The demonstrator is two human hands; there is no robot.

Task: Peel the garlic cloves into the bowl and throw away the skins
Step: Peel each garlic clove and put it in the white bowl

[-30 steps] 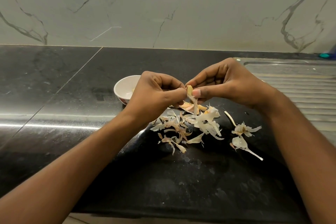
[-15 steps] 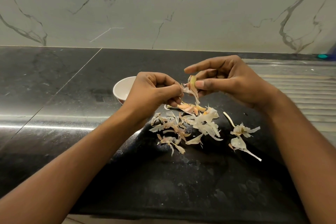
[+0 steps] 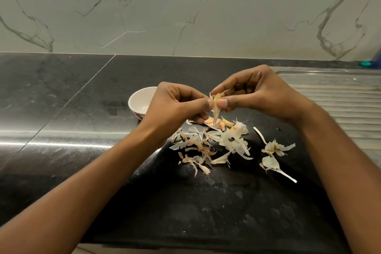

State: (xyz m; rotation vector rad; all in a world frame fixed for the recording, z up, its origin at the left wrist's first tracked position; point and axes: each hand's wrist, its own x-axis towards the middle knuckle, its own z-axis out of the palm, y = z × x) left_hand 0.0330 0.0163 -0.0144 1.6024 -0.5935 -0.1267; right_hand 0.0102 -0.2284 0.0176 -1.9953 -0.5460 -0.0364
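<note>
Head view: garlic clove (image 3: 216,101) pinched by left hand (image 3: 177,107) and right hand (image 3: 266,93), right of bowl (image 3: 137,99); on a hard tug, clove could be dropped among skins (image 3: 231,142).

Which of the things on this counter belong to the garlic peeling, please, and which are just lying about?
Part of the job:
- garlic clove, pinched between the left hand and right hand
- white bowl, behind the left hand
- loose skins, scattered on the countertop

Just lying about:
- ribbed drainboard, at the right
- small teal object, by the wall
</note>
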